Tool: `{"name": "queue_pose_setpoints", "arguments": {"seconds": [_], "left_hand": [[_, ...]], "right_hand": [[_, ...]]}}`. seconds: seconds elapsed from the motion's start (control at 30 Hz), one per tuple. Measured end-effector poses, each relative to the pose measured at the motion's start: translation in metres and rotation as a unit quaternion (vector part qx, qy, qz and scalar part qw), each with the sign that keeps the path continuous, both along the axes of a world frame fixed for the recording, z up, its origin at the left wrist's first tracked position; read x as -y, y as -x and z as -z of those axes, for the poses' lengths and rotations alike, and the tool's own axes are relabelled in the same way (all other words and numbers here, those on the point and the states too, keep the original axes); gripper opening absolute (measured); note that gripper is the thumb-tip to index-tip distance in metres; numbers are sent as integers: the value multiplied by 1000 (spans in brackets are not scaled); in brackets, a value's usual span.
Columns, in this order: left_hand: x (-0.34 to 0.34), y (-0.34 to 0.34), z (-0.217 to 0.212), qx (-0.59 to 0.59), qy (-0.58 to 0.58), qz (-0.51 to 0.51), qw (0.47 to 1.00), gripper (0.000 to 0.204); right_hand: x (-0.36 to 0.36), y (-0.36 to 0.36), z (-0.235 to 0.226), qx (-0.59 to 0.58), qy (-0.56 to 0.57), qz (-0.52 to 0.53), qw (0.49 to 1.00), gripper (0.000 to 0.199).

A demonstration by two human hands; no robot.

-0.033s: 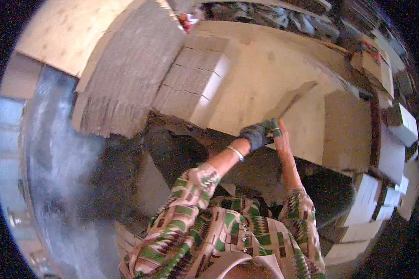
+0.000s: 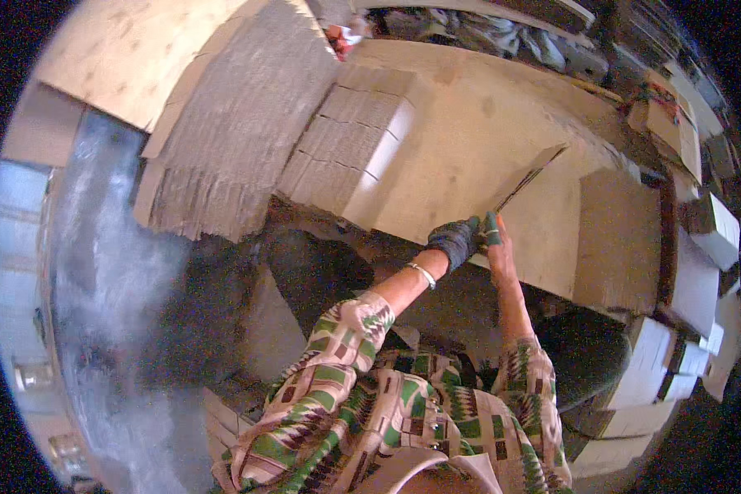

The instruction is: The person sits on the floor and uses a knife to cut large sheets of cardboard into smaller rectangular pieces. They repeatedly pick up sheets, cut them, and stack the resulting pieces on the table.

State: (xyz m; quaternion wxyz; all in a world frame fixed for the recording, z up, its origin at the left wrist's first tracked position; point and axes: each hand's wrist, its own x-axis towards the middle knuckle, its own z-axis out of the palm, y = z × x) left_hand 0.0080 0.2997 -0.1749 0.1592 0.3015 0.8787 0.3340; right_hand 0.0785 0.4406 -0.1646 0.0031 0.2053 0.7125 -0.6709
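Note:
A large flat sheet of brown cardboard (image 2: 469,140) lies across the work surface in front of me. My left hand (image 2: 454,240), in a dark glove with a bracelet at the wrist, grips the sheet's near edge. My right hand (image 2: 496,244), with teal covers on the fingertips, holds the same edge right beside it. Just above both hands a cardboard flap (image 2: 528,177) is lifted a little, with a dark gap under it. Both my sleeves are patterned green, white and brown.
Two stacks of flattened cardboard stand at the left: a tall grey-brown one (image 2: 230,123) and a smaller one (image 2: 346,140). Another cardboard panel (image 2: 617,239) lies to the right. White and brown boxes (image 2: 692,263) line the right side. A grey floor (image 2: 107,272) runs along the left.

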Motion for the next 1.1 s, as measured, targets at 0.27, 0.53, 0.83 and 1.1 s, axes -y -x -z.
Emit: {"name": "queue_pose_setpoints", "arguments": {"seconds": [0.27,0.53,0.83,1.1], "left_hand": [[148,101,-209,-327,66,-286,898,20],[227,177,-151,-345,404,-325,783,38],[242,195,-3,-147,348,-349,858,41],[230,178,-38,-190,304,-345,868,68]], "right_hand": [[29,8,7,24,70,-38,997,52],[24,-21,43,61,18,-49,997,34],[-16,-66,0,54,-83,-81,992,43],[-130,-72,-81,-44,-693,61,717,71]]}}
